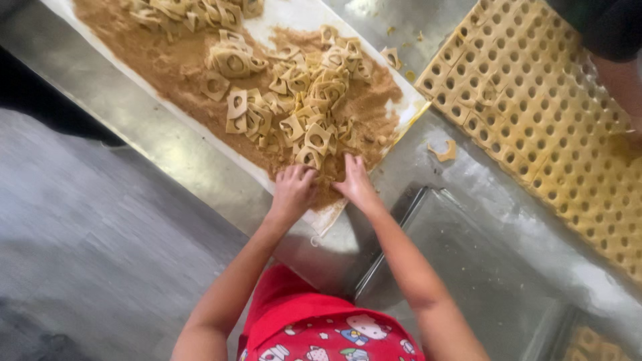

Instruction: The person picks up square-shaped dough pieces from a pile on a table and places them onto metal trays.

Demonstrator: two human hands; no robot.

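Observation:
My left hand (pixel 292 190) and my right hand (pixel 354 182) rest side by side at the near end of a white sheet (pixel 287 17) spread with brown crumb powder (pixel 154 53). Their fingers dig into the powder at the foot of a heap of square dough pieces with round holes (pixel 304 100). The left hand's fingers are curled into the crumbs, the right hand's fingers are spread flat on them. Whether either hand holds a piece is hidden.
A big sheet of cut dough squares with holes (pixel 548 113) lies on the steel table at the right, with one loose piece (pixel 443 151) beside it. An empty metal tray (pixel 461 261) sits near me. Another person's arm (pixel 625 83) is at the far right.

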